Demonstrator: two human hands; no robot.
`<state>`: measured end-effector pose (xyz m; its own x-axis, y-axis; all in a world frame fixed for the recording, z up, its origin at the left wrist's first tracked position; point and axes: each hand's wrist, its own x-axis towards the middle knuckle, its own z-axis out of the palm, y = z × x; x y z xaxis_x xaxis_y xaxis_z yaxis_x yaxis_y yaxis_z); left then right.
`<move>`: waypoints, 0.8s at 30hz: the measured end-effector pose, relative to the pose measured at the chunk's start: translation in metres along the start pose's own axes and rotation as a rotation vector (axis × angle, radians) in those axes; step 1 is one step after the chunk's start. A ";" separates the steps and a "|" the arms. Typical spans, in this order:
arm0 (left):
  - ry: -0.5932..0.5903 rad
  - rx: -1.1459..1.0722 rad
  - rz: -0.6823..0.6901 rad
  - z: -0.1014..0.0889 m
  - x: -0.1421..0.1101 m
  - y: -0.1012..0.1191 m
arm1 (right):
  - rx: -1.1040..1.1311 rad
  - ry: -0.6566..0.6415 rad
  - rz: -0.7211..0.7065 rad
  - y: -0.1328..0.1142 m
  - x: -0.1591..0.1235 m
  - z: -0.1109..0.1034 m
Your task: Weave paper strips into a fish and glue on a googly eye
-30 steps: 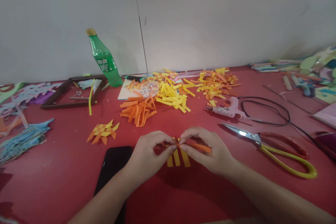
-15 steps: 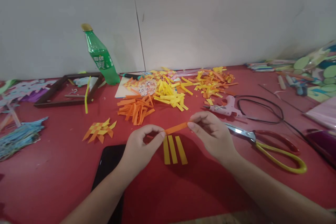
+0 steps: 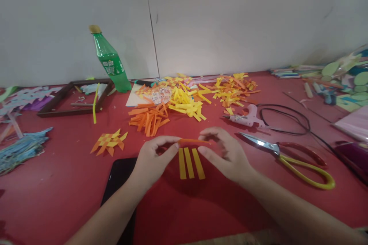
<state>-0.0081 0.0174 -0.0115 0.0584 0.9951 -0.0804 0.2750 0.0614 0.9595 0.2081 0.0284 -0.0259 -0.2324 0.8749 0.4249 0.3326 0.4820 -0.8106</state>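
Between thumb and forefinger, my left hand [image 3: 156, 159] pinches one end of an orange paper strip [image 3: 192, 141]. The strip runs rightward, just above the table. My right hand [image 3: 225, 153] is at its other end, thumb and forefinger apart around it, not gripping it. Under the strip, three yellow paper strips [image 3: 189, 163] lie side by side on the red table [image 3: 184, 206], pointing away from me. A woven orange and yellow paper piece [image 3: 109, 142] lies to the left. Partly behind my left forearm is a black phone [image 3: 120, 178].
Scissors [image 3: 277, 151] and a pink glue gun [image 3: 248, 118] with a black cord lie right. Heaps of orange strips [image 3: 149, 118] and yellow strips [image 3: 186, 103] lie ahead. A green bottle [image 3: 112, 63] stands by a brown frame [image 3: 71, 114]. A white wall [image 3: 215, 23] rises behind.
My right thumb and forefinger have come apart and let go of the orange strip's right end, which has dropped a little. My left hand keeps its pinch.
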 end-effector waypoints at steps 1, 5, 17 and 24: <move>-0.012 0.009 0.005 0.000 0.000 0.000 | -0.028 -0.031 -0.027 0.000 0.000 0.001; -0.082 0.099 0.044 0.003 -0.002 0.004 | -0.043 -0.105 -0.066 -0.004 0.002 0.000; -0.238 0.142 0.165 0.002 -0.008 0.015 | 0.226 -0.203 0.135 -0.010 0.006 0.001; -0.220 0.120 0.040 0.000 -0.005 0.014 | 0.265 -0.136 0.210 -0.006 0.007 0.001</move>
<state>-0.0046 0.0133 0.0026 0.2755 0.9547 -0.1127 0.3799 -0.0004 0.9250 0.2039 0.0320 -0.0185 -0.3096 0.9306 0.1955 0.1416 0.2484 -0.9582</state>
